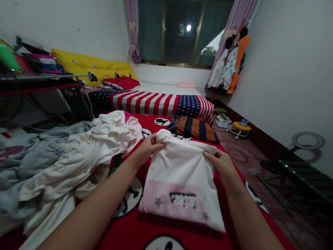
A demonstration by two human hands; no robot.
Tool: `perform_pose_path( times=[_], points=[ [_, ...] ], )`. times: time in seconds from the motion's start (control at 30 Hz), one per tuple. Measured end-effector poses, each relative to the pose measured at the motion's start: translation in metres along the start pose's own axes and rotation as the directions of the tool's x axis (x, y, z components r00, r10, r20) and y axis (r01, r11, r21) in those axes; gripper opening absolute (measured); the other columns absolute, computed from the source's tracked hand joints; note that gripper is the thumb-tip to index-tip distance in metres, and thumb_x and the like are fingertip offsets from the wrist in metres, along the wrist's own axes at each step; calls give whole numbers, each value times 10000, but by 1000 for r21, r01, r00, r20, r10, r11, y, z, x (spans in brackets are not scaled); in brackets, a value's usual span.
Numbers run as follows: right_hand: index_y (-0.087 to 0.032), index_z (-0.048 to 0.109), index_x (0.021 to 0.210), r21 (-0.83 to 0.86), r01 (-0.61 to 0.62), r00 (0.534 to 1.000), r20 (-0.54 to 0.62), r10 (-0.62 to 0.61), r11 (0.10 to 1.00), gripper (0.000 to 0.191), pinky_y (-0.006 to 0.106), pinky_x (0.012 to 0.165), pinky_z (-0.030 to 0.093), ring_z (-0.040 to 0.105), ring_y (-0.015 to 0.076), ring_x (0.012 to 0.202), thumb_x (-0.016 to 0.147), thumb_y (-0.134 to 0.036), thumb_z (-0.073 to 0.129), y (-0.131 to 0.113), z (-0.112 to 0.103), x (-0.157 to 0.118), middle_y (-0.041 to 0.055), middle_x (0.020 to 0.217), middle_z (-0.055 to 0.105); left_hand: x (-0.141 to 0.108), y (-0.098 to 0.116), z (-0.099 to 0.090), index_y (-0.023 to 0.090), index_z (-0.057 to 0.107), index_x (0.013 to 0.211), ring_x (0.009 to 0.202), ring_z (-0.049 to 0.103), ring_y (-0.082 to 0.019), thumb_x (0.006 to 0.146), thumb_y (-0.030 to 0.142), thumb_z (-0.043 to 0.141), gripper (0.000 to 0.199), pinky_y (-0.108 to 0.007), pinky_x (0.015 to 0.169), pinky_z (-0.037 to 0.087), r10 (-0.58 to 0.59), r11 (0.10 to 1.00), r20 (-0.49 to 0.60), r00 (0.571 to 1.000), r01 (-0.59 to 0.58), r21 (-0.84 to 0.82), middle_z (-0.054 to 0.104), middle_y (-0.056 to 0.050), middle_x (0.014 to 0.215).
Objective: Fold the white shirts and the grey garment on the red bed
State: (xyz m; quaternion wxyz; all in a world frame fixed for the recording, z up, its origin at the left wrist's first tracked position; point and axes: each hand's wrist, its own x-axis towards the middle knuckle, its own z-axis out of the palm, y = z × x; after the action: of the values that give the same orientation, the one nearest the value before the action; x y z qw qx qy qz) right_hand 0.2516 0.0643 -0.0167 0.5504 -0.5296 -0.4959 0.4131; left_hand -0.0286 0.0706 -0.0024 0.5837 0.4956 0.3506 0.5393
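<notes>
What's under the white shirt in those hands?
Red cloth with round black-and-white prints shows around the white shirt. A brown-and-navy striped garment lies just beyond it. What lies directly beneath the shirt is covered, so I can't tell.

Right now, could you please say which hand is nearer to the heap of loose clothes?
Left. The left hand at the far left corner of the white shirt is to the right of the heap; the right hand is farther away, at the shirt's far right corner.
</notes>
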Motion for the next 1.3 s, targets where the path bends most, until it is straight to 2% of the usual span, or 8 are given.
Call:
perform_pose_path(
  times=[0.13, 0.3, 0.6, 0.7, 0.8, 0.9, 1.03, 1.3],
  points=[
    [-165, 693, 757, 69, -128, 976, -168, 138, 989, 317, 281, 537, 461, 608, 183, 600, 544, -397, 729, 26, -5, 7, 27, 702, 699, 28, -26, 1, 138, 583, 1083, 749, 663, -190, 513, 143, 828, 620, -289, 699, 514, -87, 993, -211, 974, 102, 60, 704, -72, 891],
    [-147, 699, 756, -60, -24, 975, -223, 10, 998, 327, 282, 586, 462, 604, 185, 648, 574, -417, 683, 50, -11, 16, 32, 711, 696, 37, -57, -8, 148, 518, 1182, 774, 668, -183, 561, 144, 833, 696, -281, 696, 515, -90, 992, -291, 952, 113, 63, 692, -101, 960],
    [-140, 651, 1024, -327, 139, 877, -398, -270, 935, 401, 343, 769, 490, 627, 219, 885, 693, -361, 601, 42, -8, 18, 119, 1008, 672, -12, -35, -14, 170, 557, 1061, 762, 629, -134, 631, 159, 773, 482, -247, 684, 489, -8, 985, -363, 932, 71, 160, 631, -67, 1015],
    [-155, 661, 1004, -381, 265, 889, -259, -378, 886, 315, 345, 778, 486, 628, 210, 873, 772, -346, 566, 16, 9, 3, 108, 981, 678, -54, -25, -22, 156, 600, 844, 595, 576, -119, 688, 301, 731, 250, -205, 523, 425, -61, 924, -289, 955, 164, 346, 626, -19, 770],
    [-176, 683, 909, -296, 326, 945, 114, -306, 898, 229, 341, 778, 487, 639, 200, 838, 800, -336, 562, 0, 36, -15, 75, 914, 698, -96, -13, -29, 141, 613, 667, 517, 511, -108, 759, 427, 651, 303, -200, 485, 355, -254, 810, -126, 959, 282, 514, 592, -13, 601],
    [-188, 687, 925, -296, 405, 891, 341, -301, 865, 200, 364, 859, 475, 631, 211, 940, 775, -282, 594, 6, 60, -28, 75, 998, 694, -125, -6, -30, 145, 677, 710, 581, 523, -122, 676, 388, 745, 255, -211, 540, 365, -316, 704, -42, 948, 263, 660, 617, -12, 648],
    [-189, 690, 903, -336, 518, 828, 427, -363, 787, 162, 371, 943, 442, 607, 210, 1026, 773, -218, 597, 25, 66, -32, 85, 1086, 664, -139, -10, -25, 180, 710, 692, 671, 543, -148, 586, 264, 817, 173, -222, 593, 371, -161, 564, 28, 986, 69, 823, 623, -7, 708],
    [-198, 688, 914, -338, 582, 791, 447, -418, 739, 147, 354, 944, 449, 608, 196, 1022, 806, -191, 588, 36, 56, -27, 72, 1082, 660, -156, -10, -33, 193, 700, 699, 698, 589, -152, 785, 173, 648, 103, -244, 661, 413, 92, 539, 119, 989, -150, 828, 655, -25, 715]
  ],
)
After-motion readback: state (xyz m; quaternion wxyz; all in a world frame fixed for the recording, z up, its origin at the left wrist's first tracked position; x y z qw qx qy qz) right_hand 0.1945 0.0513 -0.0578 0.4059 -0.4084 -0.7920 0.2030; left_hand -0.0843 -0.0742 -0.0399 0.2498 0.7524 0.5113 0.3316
